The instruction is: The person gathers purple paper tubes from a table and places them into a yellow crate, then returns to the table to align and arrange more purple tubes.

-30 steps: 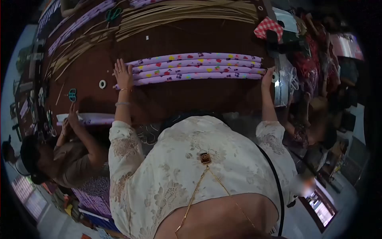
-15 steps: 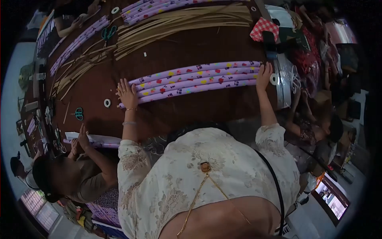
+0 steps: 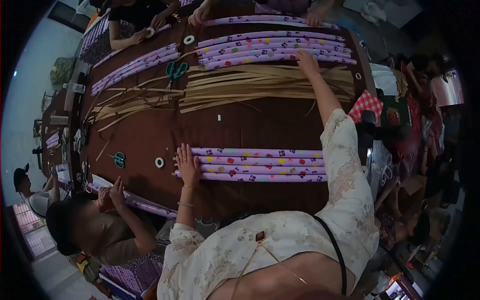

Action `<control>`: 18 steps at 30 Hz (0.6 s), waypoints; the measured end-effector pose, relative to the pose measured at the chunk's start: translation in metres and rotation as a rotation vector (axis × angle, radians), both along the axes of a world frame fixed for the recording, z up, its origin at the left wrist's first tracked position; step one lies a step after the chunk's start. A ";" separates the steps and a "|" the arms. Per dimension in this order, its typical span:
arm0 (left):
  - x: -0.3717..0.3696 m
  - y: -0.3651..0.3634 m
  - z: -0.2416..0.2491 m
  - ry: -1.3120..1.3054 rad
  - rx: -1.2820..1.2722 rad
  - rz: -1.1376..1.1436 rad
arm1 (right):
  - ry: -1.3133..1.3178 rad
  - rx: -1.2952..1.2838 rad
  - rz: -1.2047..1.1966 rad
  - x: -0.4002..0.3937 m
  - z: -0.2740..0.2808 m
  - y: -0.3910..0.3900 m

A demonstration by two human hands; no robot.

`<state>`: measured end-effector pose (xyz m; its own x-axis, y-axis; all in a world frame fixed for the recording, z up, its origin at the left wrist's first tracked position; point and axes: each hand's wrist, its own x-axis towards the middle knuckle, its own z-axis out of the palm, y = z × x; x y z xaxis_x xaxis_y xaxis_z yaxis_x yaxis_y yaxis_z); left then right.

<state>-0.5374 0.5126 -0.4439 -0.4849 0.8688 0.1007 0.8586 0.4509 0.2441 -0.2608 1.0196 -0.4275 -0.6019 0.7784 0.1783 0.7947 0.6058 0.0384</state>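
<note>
My left hand [image 3: 188, 165] lies flat with fingers stretched out across the left ends of several purple patterned rolls [image 3: 260, 161], set side by side on the table in front of me. My right arm reaches far over the table. At its end my right hand [image 3: 306, 62] rests on the near edge of a second group of purple patterned rolls [image 3: 275, 46], with its fingers extended and no grip visible. Just below that hand runs a bundle of flat brown strips [image 3: 265, 82]. My right sleeve covers the right ends of the near rolls.
White tape rolls [image 3: 159, 162] and green-handled scissors [image 3: 119, 160] lie to the left, with another pair of scissors [image 3: 176, 71] farther back. A co-worker [image 3: 100, 225] sits at my left; others work along the far edge. A red checked cloth [image 3: 366, 106] lies at right.
My right hand has left the right end of the near rolls and moved forward to the far rolls. My left hand stays on the near rolls. The view has shifted toward the far side.
</note>
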 end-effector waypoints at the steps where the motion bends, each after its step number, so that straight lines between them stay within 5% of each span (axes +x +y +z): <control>1: -0.001 0.000 -0.001 -0.018 -0.003 0.005 | -0.139 -0.022 -0.009 -0.008 0.005 0.008; 3: 0.001 0.001 0.002 -0.036 -0.008 0.011 | -0.083 -0.111 0.017 -0.015 0.003 0.012; 11: 0.001 -0.002 0.008 -0.050 0.026 0.014 | -0.168 0.189 0.157 -0.010 -0.015 0.024; 18: 0.018 0.014 0.025 -0.155 0.237 -0.024 | -0.004 0.779 0.301 0.003 0.146 -0.025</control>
